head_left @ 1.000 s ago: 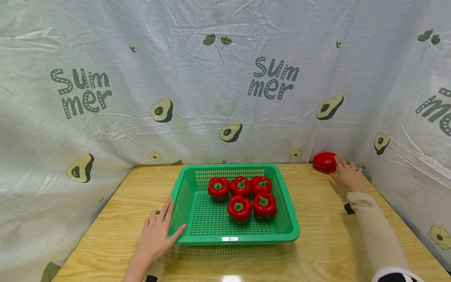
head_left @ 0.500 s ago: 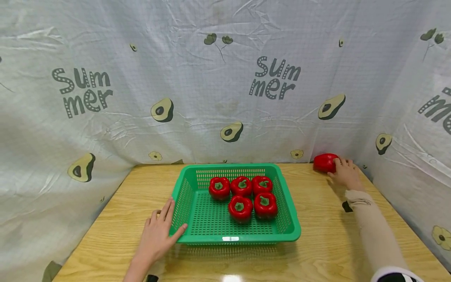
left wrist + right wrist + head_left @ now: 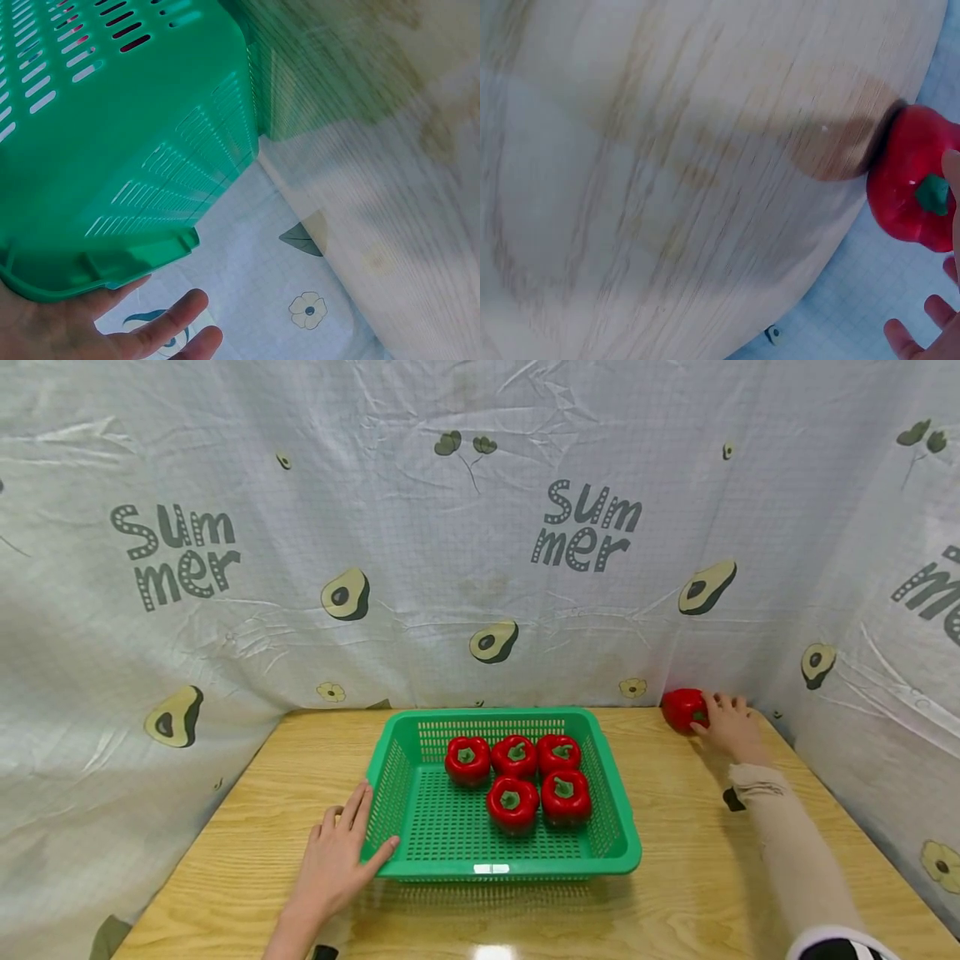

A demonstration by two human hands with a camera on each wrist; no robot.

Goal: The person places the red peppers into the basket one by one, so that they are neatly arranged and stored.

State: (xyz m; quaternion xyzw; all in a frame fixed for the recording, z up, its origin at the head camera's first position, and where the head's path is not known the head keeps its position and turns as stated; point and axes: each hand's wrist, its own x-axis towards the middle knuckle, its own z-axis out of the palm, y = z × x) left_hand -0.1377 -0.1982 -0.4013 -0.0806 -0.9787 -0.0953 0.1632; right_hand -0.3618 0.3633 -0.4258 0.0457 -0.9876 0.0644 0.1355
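Note:
A red bell pepper [image 3: 680, 710] lies at the table's back right corner, its green stem [image 3: 933, 195] turned toward my right hand [image 3: 729, 724]. That hand touches the pepper's right side with thumb and fingertips. In the right wrist view the thumb lies over the pepper near the stem, other fingers are spread below, and much of the hand is out of frame. My left hand [image 3: 330, 862] rests at the front left corner of a green plastic basket [image 3: 495, 867], thumb on the rim, fingers extended along the side. Several red bell peppers [image 3: 512, 806] stand inside, stems up.
The wooden table [image 3: 697, 877] extends around the basket. A white cloth [image 3: 420, 527] printed with avocados and lettering hangs behind it and along both sides, close to the pepper in the corner.
The corner pepper has turned, bringing its stem into view, and shifted slightly left. My right hand has moved a little left with it. The left hand stays at the basket.

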